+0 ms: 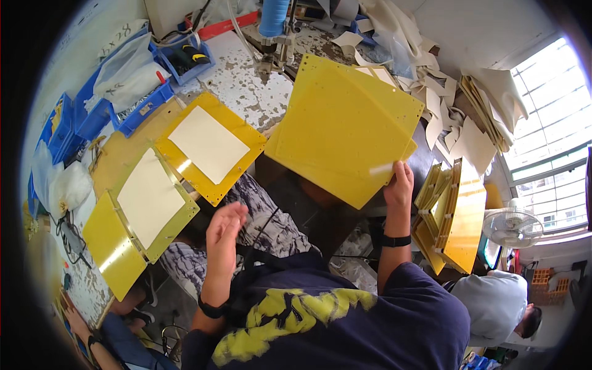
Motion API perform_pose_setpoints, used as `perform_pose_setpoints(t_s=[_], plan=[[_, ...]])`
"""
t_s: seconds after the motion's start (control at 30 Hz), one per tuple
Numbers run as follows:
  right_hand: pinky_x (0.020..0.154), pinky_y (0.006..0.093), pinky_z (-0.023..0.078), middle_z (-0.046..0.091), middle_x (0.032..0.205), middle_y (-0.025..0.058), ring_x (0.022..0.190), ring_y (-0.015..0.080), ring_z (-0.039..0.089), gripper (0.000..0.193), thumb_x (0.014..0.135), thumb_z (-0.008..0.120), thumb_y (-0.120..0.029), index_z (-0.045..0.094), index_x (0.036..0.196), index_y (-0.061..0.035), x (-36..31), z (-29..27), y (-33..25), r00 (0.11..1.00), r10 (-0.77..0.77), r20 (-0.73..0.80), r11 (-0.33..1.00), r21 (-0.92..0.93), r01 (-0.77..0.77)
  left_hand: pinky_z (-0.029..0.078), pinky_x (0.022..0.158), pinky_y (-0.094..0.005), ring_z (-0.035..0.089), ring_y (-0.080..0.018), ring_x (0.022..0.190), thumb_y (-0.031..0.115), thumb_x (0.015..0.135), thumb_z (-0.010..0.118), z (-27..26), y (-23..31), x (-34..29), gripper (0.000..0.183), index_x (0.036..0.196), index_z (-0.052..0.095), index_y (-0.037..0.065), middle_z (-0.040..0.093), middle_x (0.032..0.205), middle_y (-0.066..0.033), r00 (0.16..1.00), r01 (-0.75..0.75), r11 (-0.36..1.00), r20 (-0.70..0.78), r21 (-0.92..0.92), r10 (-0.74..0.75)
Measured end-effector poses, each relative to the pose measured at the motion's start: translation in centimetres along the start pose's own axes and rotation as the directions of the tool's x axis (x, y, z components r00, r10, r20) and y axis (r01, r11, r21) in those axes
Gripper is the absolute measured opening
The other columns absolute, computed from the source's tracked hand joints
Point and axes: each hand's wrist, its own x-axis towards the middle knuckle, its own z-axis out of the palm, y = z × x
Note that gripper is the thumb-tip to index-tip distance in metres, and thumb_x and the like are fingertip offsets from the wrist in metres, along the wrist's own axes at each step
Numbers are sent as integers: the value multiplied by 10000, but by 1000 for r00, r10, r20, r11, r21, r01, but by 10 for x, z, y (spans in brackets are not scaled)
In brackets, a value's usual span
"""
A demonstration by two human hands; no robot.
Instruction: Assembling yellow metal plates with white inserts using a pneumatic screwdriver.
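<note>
My right hand (399, 185) pinches the lower right edge of a large square yellow board (333, 123). Small holes line that board's rim, and a second yellow sheet edge shows at its right corner. Raised in front of my body, my left hand (226, 229) is empty, its fingers loosely bent and apart. Closest to it is a yellow board with a cream sheet (209, 145) on top. Further left, another cream sheet (150, 197) lies on a yellow-green board, beside a plain yellow board (115, 243).
A machine with a blue cylinder (274, 18) stands at the back. Blue bins (145, 110) line the left, and cream offcuts (441, 105) pile up at right. Yellow boards (462, 216) stand stacked near a fan (513, 226). A person in grey (493, 305) sits at right; another person's hand (75, 320) shows lower left.
</note>
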Motion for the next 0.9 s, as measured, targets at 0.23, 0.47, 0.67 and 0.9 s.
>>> perform_pose_setpoints(t_s=[0.23,0.47,0.67,0.9], plan=[[785,256,439,611,993,98,904,147,567,369,886,564,-252,561,1037,84,-20,34,12,908,132,398,989,-116,-92,357,939,-301,478,-163,1098,75,844,596,32,13,19,510,1284,359,-23,504,1202,-136,919,-355,801,21,482,394],[561,194,386,576,774,-22,651,47,480,251,904,551,-209,597,954,32,-22,62,79,815,297,498,893,-448,-52,458,711,-249,571,-110,771,15,834,601,-48,-49,-5,164,974,544,-50,626,862,-74,900,-166,832,-264,530,348],[816,243,416,616,979,44,902,106,535,202,885,562,-109,580,1024,35,-26,71,124,693,502,517,833,-505,-227,457,751,-262,584,-136,816,-2,831,586,-85,-76,-5,177,995,534,-43,622,891,-85,866,-137,819,-334,558,372],[910,311,394,568,1076,61,1018,172,533,433,729,634,35,487,1132,-24,-47,89,142,804,412,430,907,-108,-407,293,1005,-299,424,-176,1154,-89,803,516,-76,-86,-7,501,1256,315,-17,404,1270,-122,913,-228,906,-244,358,327]])
